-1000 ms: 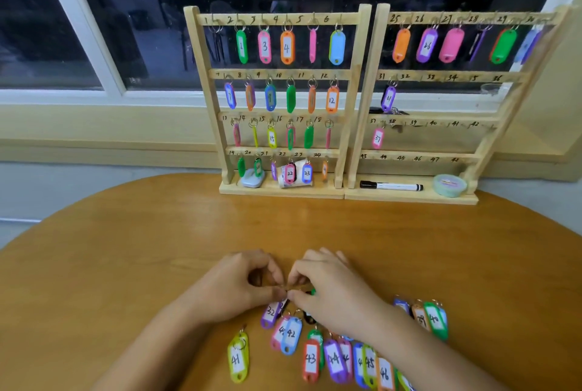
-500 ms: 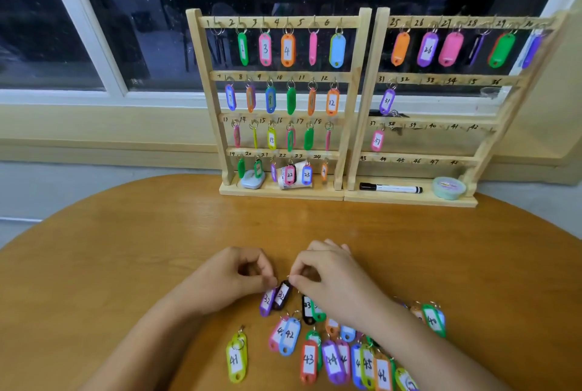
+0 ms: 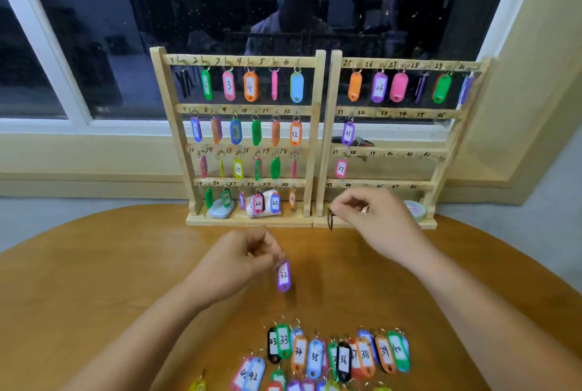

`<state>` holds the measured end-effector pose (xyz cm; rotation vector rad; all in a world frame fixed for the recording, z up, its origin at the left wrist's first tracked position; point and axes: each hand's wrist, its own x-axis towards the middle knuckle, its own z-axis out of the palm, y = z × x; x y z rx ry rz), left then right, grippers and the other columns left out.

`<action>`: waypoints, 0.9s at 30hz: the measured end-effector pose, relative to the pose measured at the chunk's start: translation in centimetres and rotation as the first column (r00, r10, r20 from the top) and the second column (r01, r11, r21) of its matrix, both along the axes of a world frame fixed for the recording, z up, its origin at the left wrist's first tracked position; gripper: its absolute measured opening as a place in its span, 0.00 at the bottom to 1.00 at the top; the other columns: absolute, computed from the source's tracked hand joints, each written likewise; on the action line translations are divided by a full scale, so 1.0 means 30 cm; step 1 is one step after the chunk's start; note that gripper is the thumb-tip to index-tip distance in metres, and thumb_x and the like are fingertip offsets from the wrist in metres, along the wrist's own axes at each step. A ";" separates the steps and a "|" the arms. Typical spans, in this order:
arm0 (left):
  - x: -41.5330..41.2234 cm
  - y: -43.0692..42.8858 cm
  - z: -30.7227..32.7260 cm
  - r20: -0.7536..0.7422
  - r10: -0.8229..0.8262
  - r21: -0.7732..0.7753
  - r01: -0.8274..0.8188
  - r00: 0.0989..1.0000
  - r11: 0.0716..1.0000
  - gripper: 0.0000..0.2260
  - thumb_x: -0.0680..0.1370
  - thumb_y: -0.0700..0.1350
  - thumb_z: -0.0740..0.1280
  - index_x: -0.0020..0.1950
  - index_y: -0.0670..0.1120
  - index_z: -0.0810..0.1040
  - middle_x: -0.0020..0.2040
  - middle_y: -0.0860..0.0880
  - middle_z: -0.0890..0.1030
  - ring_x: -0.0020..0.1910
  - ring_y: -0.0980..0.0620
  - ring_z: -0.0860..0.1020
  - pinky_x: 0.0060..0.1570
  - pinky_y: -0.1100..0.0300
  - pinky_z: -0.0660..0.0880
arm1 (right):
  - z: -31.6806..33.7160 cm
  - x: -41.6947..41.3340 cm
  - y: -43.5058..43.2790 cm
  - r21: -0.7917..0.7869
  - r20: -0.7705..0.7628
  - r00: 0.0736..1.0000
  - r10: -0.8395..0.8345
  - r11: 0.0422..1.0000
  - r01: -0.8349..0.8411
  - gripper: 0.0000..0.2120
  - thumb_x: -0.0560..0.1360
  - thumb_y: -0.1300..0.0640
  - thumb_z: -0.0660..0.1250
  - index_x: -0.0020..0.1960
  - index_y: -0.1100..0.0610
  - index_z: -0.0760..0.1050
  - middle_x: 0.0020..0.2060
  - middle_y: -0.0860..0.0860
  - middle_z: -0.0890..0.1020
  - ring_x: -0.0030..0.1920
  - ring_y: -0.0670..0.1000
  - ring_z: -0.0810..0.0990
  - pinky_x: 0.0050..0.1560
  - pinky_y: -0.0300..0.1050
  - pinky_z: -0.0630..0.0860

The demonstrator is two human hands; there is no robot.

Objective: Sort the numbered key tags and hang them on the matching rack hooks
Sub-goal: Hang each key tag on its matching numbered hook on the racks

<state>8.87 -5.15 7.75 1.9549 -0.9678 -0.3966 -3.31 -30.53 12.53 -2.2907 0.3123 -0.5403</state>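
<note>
Your left hand [image 3: 239, 261] pinches the purple plastic key tag marked 32 [image 3: 283, 276] at frame centre; your right hand [image 3: 378, 222] pinches a dark tag [image 3: 330, 219] edge-on, number unreadable, before the right wooden rack [image 3: 332, 100].

Purple tag 32 [image 3: 283, 276] dangles upright from the left hand [image 3: 233, 264] above mid-table; a dark tag [image 3: 330, 219] (edge-on, number unreadable) hangs from the right hand [image 3: 371, 220] before the right rack [image 3: 403, 149]; loose tags [image 3: 340, 356] crowd the near edge
</note>
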 end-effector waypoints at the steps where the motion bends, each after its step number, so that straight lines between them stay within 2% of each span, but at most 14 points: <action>1: 0.006 -0.035 0.019 0.024 0.005 -0.012 -0.004 1.000 1.000 0.04 0.80 0.42 0.75 0.45 0.47 0.85 0.41 0.52 0.87 0.39 0.60 0.79 0.43 0.64 0.75 | 0.028 0.007 -0.035 0.007 0.028 0.999 -0.027 1.000 0.027 0.07 0.80 0.53 0.74 0.43 0.46 0.86 0.39 0.45 0.86 0.42 0.48 0.81 0.46 0.45 0.75; 4: 0.026 -0.139 0.080 0.082 0.036 -0.051 -0.032 0.996 0.998 0.05 0.79 0.40 0.75 0.45 0.47 0.85 0.40 0.56 0.86 0.38 0.62 0.79 0.42 0.67 0.75 | 0.100 0.035 -0.130 0.013 0.109 0.988 -0.113 0.994 0.113 0.07 0.80 0.52 0.74 0.43 0.47 0.86 0.38 0.47 0.86 0.40 0.47 0.81 0.44 0.44 0.76; 8: 0.060 -0.265 0.158 0.116 0.064 -0.081 -0.054 0.991 0.995 0.04 0.80 0.44 0.74 0.45 0.50 0.85 0.43 0.56 0.87 0.45 0.55 0.84 0.48 0.57 0.81 | 0.186 0.081 -0.222 -0.013 0.176 0.962 -0.211 0.976 0.216 0.07 0.80 0.52 0.73 0.42 0.48 0.85 0.34 0.51 0.85 0.34 0.48 0.79 0.40 0.43 0.73; 11: 0.077 -0.344 0.219 0.139 0.056 -0.096 -0.043 0.989 0.994 0.05 0.81 0.46 0.73 0.45 0.50 0.84 0.41 0.52 0.87 0.36 0.57 0.81 0.41 0.55 0.80 | 0.248 0.103 -0.262 -0.028 0.217 0.945 -0.245 0.966 0.257 0.07 0.81 0.52 0.72 0.45 0.48 0.85 0.32 0.48 0.85 0.34 0.45 0.82 0.39 0.41 0.74; 13: 0.083 -0.391 0.267 0.154 0.050 -0.121 -0.032 0.987 0.992 0.05 0.82 0.47 0.72 0.46 0.49 0.84 0.41 0.49 0.87 0.34 0.54 0.79 0.38 0.53 0.79 | 0.281 0.120 -0.279 -0.031 0.244 0.938 -0.247 0.965 0.262 0.07 0.82 0.54 0.71 0.46 0.48 0.84 0.31 0.48 0.85 0.32 0.42 0.82 0.38 0.40 0.74; 16: 0.088 -0.455 0.333 0.144 0.067 -0.179 -0.040 0.987 0.983 0.07 0.82 0.50 0.72 0.47 0.48 0.84 0.43 0.49 0.88 0.42 0.44 0.84 0.44 0.50 0.81 | 0.312 0.157 -0.294 -0.061 0.262 0.933 -0.249 0.960 0.273 0.09 0.82 0.54 0.70 0.43 0.47 0.82 0.28 0.46 0.83 0.29 0.39 0.80 0.37 0.40 0.72; 18: 0.093 -0.494 0.367 0.134 0.088 -0.201 -0.060 0.987 0.978 0.09 0.82 0.52 0.72 0.46 0.49 0.84 0.43 0.50 0.88 0.48 0.40 0.85 0.51 0.43 0.82 | 0.322 0.178 -0.300 -0.054 0.244 0.935 -0.258 0.959 0.279 0.09 0.81 0.55 0.70 0.42 0.48 0.82 0.28 0.47 0.84 0.27 0.38 0.79 0.36 0.40 0.71; 21: 0.099 -0.551 0.414 0.198 0.119 -0.240 -0.069 0.973 0.968 0.10 0.82 0.55 0.71 0.46 0.50 0.84 0.42 0.49 0.88 0.46 0.43 0.85 0.53 0.40 0.83 | 0.333 0.194 -0.300 -0.029 0.205 0.940 -0.274 0.958 0.285 0.11 0.81 0.55 0.69 0.41 0.49 0.82 0.28 0.49 0.84 0.24 0.41 0.77 0.32 0.38 0.70; 25: 0.103 -0.624 0.457 0.256 0.184 -0.292 -0.106 0.949 0.951 0.09 0.83 0.52 0.71 0.46 0.50 0.83 0.41 0.52 0.87 0.42 0.51 0.85 0.50 0.46 0.83 | 0.337 0.198 -0.299 -0.003 0.162 0.940 -0.299 0.953 0.304 0.11 0.81 0.56 0.66 0.42 0.50 0.82 0.27 0.50 0.84 0.23 0.48 0.78 0.22 0.35 0.68; 27: 0.103 -0.660 0.471 0.303 0.217 -0.304 -0.122 0.928 0.945 0.09 0.83 0.51 0.71 0.45 0.50 0.82 0.39 0.51 0.86 0.40 0.51 0.85 0.48 0.46 0.83 | 0.333 0.197 -0.303 -0.023 0.158 0.939 -0.305 0.950 0.313 0.11 0.81 0.57 0.66 0.42 0.50 0.82 0.27 0.51 0.83 0.23 0.48 0.79 0.23 0.37 0.70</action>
